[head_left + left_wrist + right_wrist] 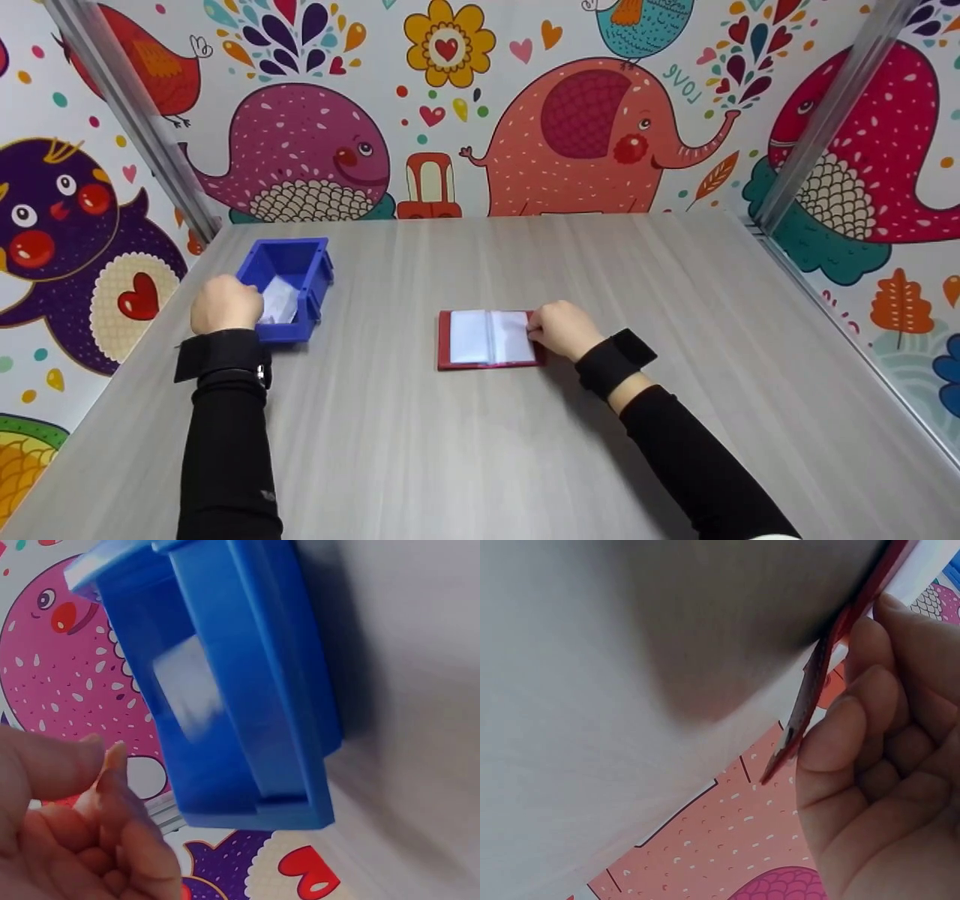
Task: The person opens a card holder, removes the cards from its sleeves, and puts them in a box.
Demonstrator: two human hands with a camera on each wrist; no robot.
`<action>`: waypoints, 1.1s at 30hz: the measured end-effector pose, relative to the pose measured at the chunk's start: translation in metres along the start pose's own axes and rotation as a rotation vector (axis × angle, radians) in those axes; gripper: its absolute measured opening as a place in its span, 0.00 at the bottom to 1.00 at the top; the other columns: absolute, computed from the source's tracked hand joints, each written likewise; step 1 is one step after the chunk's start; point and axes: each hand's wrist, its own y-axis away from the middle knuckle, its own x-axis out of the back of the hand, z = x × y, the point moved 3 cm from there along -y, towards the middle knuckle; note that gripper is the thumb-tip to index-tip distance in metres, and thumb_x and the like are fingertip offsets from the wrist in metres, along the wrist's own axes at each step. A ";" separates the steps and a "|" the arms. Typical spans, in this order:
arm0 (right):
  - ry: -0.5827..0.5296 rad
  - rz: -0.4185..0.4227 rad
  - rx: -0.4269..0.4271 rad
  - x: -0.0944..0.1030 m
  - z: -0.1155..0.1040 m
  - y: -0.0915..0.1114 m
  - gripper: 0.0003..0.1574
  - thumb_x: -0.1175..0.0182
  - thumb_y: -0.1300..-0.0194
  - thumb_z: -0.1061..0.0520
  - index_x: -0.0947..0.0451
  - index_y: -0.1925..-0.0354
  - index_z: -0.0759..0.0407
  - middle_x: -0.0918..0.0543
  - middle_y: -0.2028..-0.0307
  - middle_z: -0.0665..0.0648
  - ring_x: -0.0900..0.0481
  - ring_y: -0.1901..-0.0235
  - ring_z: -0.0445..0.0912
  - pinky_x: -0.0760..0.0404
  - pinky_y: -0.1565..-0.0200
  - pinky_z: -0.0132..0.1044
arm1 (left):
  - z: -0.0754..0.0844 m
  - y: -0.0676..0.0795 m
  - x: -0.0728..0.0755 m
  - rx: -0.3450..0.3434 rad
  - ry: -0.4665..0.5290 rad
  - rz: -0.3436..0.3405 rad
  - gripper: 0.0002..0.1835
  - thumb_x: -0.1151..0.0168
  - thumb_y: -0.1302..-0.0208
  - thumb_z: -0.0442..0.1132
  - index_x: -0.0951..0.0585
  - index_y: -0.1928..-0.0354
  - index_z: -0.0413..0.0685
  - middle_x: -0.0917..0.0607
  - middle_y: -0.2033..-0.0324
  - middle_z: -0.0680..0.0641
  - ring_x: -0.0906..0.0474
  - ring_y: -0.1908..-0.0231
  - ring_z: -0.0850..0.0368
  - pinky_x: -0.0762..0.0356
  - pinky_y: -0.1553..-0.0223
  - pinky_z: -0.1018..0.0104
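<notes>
A small red card holder (444,341) lies open on the table, with pale, glossy sleeve-like pages (469,337) showing. My right hand (564,330) pinches its right edge between thumb and fingertips; whether page, cover or both cannot be told. Part of the red cover (810,694) sticks out below the fingers in the right wrist view. By the front left side of a blue bin (304,330) is my left hand (226,304). Its fingers are curled, thumb near the index fingertip, with nothing visible between them. Inside the bin lies a white, crumpled-looking piece (280,301), blurred in the left wrist view.
The wood-grain table (420,450) reaches back to a wall (442,112) printed with cartoon animals. Metal posts (139,120) stand at the back corners. The bin is near the table's left edge, apart from the card holder.
</notes>
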 end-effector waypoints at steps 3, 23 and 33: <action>0.006 -0.004 -0.002 0.000 0.000 0.000 0.12 0.31 0.44 0.65 0.20 0.80 0.58 0.23 0.81 0.51 0.29 0.78 0.45 0.24 0.70 0.41 | -0.001 0.000 0.000 0.003 -0.005 -0.011 0.24 0.52 0.28 0.42 0.26 0.43 0.26 0.25 0.44 0.26 0.26 0.46 0.29 0.25 0.52 0.39; 0.007 0.022 0.003 0.001 0.001 0.001 0.07 0.30 0.44 0.65 0.16 0.76 0.59 0.17 0.77 0.54 0.20 0.75 0.49 0.20 0.67 0.44 | 0.041 0.027 0.000 -0.177 0.111 0.048 0.18 0.49 0.28 0.42 0.18 0.50 0.36 0.18 0.49 0.34 0.22 0.51 0.35 0.26 0.53 0.41; 0.008 0.029 0.025 0.000 0.001 0.001 0.06 0.30 0.44 0.65 0.15 0.77 0.59 0.17 0.77 0.54 0.20 0.76 0.49 0.20 0.67 0.44 | 0.098 0.056 -0.033 -0.440 0.175 0.105 0.13 0.45 0.35 0.36 0.15 0.60 0.35 0.14 0.60 0.36 0.18 0.59 0.38 0.24 0.55 0.46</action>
